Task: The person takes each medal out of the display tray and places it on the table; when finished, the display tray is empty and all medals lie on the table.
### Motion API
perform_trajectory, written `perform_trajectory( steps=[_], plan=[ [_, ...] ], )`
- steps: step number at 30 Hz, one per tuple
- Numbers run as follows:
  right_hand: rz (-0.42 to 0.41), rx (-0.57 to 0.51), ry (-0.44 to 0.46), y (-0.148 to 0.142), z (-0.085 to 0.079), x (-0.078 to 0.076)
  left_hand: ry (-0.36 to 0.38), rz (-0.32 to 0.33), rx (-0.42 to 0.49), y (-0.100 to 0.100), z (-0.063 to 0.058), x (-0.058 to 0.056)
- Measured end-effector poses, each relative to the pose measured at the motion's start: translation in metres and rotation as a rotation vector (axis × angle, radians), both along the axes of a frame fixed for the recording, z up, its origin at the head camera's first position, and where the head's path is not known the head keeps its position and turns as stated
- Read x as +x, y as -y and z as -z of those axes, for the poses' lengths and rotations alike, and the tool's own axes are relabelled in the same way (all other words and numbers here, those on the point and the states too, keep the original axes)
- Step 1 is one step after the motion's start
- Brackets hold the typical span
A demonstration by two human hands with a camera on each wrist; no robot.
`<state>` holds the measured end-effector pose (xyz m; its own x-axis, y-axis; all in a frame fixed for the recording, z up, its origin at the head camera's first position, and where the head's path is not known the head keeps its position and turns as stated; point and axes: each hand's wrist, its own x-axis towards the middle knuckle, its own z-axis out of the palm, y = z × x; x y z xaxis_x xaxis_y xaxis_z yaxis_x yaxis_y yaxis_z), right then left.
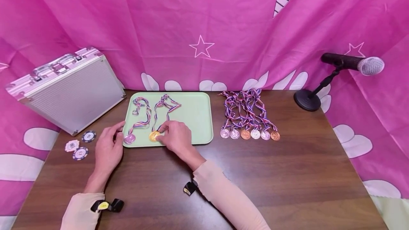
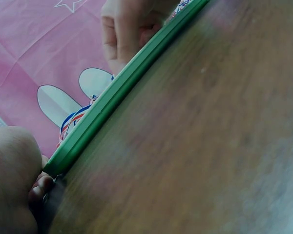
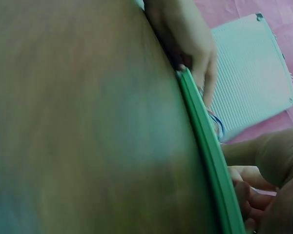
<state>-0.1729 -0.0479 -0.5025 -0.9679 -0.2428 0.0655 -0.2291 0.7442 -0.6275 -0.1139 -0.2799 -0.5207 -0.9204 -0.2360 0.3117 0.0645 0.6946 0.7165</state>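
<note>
A pale green tray lies on the wooden table with two medals on striped ribbons. My left hand grips its left edge near the front corner; the left wrist view shows fingers at that corner. My right hand is over the tray's front part, thumb and fingers pinching the gold medal, which they partly cover. That medal's ribbon runs loosely toward the back. Left of it, close to my left hand, lies a pinkish-silver medal with its ribbon bunched behind.
Right of the tray, several silver and bronze medals lie in a row, ribbons tangled behind. A microphone on a stand occupies the back right. A silver case stands at the back left, with three poker chips in front. A pink curtain hangs behind.
</note>
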Motion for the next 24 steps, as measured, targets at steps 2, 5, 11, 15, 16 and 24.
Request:
perform_trajectory(
  steps=[2,5,11,15,16,24],
  plan=[
    [-0.025,-0.017,-0.001,-0.008,0.006,-0.005,0.0,0.0,0.001,0.0,0.0,0.0],
    [-0.064,-0.029,0.035,-0.023,0.002,-0.009,-0.001,-0.002,0.001,0.0,0.001,0.0],
    [-0.036,0.012,0.014,-0.038,0.008,-0.019,-0.005,-0.004,-0.006,0.001,0.001,0.001],
    [-0.017,0.005,0.026,-0.036,0.003,-0.013,-0.002,-0.006,-0.007,0.0,0.0,0.001],
    [-0.011,0.0,0.024,-0.034,0.003,-0.012,-0.002,-0.007,-0.006,0.0,-0.001,0.001],
    [-0.013,-0.046,-0.026,-0.029,0.009,-0.009,-0.011,-0.006,-0.001,0.0,0.0,0.001]
  ],
)
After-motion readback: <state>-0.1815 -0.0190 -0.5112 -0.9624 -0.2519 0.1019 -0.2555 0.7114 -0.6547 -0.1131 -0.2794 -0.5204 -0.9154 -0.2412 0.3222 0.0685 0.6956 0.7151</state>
